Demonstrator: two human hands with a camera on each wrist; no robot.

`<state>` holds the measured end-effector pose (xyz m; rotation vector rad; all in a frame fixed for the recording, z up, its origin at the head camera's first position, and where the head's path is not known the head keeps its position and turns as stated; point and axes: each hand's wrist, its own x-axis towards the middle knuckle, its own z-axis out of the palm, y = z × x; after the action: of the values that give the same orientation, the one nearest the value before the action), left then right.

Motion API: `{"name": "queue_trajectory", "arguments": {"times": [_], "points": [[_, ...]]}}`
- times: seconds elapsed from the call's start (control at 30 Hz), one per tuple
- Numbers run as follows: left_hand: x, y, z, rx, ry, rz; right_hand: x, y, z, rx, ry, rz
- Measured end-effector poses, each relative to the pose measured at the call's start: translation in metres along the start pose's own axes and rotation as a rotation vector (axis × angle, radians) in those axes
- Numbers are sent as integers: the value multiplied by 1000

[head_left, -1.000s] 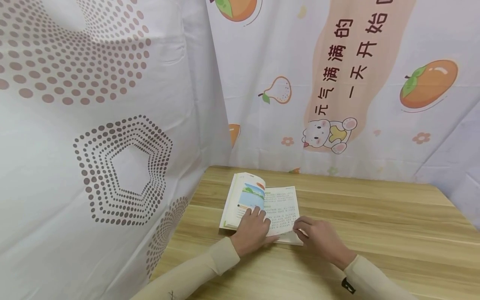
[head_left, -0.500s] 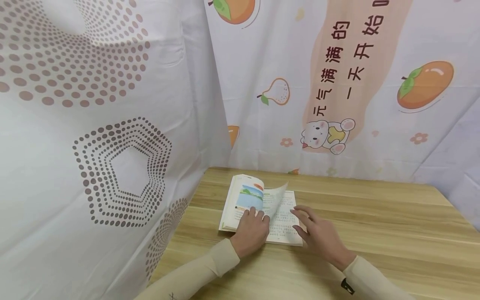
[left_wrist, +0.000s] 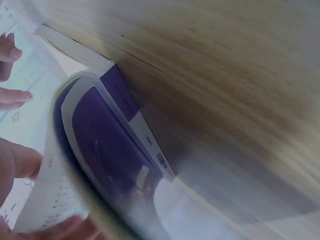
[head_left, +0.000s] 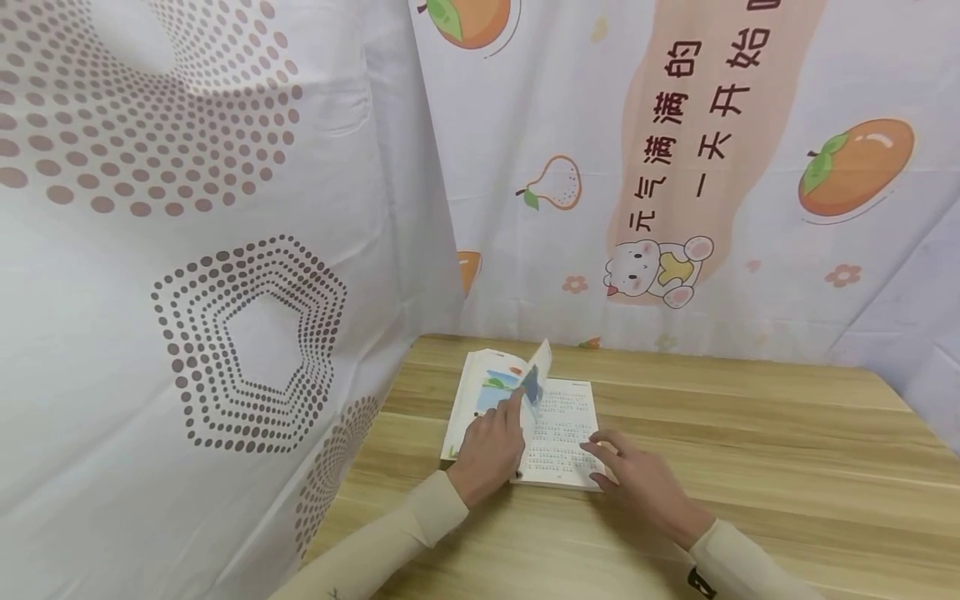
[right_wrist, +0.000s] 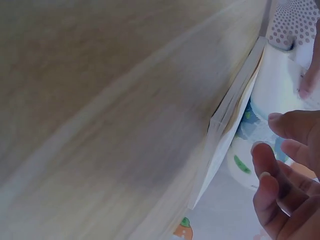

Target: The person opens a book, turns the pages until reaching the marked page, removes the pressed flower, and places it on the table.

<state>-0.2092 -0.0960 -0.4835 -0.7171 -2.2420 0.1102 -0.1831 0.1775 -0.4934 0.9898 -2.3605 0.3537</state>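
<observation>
An open book [head_left: 561, 429] lies on the table, with printed text on its right page and a coloured picture on its left. One leaf [head_left: 540, 367] stands up between the two sides, partly turned. My left hand [head_left: 489, 446] rests on the left pages, its extended index finger against the raised leaf. In the left wrist view, the purple cover [left_wrist: 112, 145] bends up beside the fingers. My right hand [head_left: 641, 479] hovers by the right page's outer edge, fingers loosely bent and holding nothing. The right wrist view shows those fingertips [right_wrist: 265, 155] apart from the book's edge.
The wooden table [head_left: 750, 450] extends to the right of the book. A white curtain with brown dots [head_left: 247, 350] hangs close on the left. Behind the table is a fruit-printed curtain [head_left: 510, 250] with large lettering.
My right hand has let go of the right-hand leaf, which has swung leftward and now stands upright. The left hand has shifted slightly left, its index finger reaching to the leaf.
</observation>
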Motion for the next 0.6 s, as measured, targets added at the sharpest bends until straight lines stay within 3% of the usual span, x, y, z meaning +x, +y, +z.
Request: {"name": "queue_trajectory", "arguments": {"times": [0.13, 0.37, 0.6], "points": [[-2, -4, -1, 14, -10, 15, -2, 0, 2, 12, -67, 17], [-4, -3, -4, 47, -110, 37, -7, -1, 1, 46, -153, 35], [-10, -3, -4, 7, -226, 72, -9, 2, 0, 67, -202, 16]]}}
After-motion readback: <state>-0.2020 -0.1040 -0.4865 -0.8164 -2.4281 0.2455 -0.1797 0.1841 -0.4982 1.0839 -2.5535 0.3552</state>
